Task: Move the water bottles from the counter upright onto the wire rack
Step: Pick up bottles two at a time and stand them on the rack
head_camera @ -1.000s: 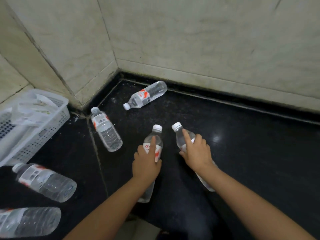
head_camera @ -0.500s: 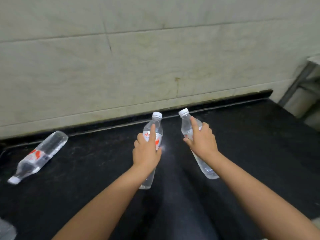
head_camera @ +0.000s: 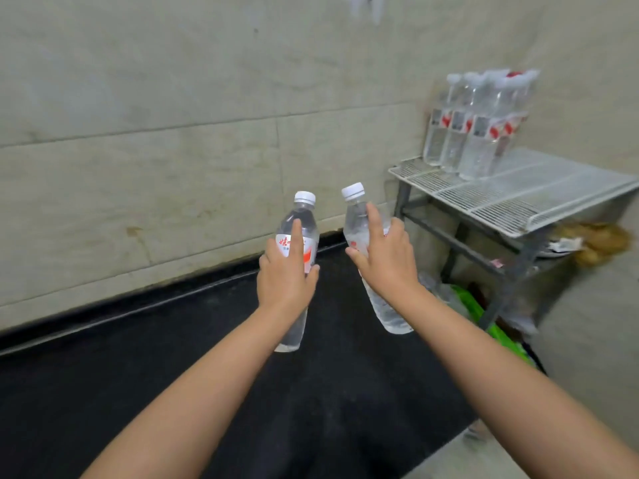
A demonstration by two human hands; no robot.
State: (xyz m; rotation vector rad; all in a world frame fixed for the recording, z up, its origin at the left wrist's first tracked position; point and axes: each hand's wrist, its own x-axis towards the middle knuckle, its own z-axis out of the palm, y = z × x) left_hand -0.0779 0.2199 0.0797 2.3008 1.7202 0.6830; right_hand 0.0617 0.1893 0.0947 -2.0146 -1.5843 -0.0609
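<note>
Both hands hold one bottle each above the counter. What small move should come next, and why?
Probably carry both to the right, toward the wire rack. The left hand and right hand each grip a bottle in the air, and bare wire shows in front of the upright bottles already standing there.

Both bare forearms are reaching forward from the lower corners, converging slightly. The left hand (head_camera: 285,274) is gripping a bottle (head_camera: 296,243), index finger lying straight up its front, thumb wrapping the right side. The right hand (head_camera: 387,257) is gripping another bottle (head_camera: 359,219), index finger extending upward, remaining fingers curling round.
</note>
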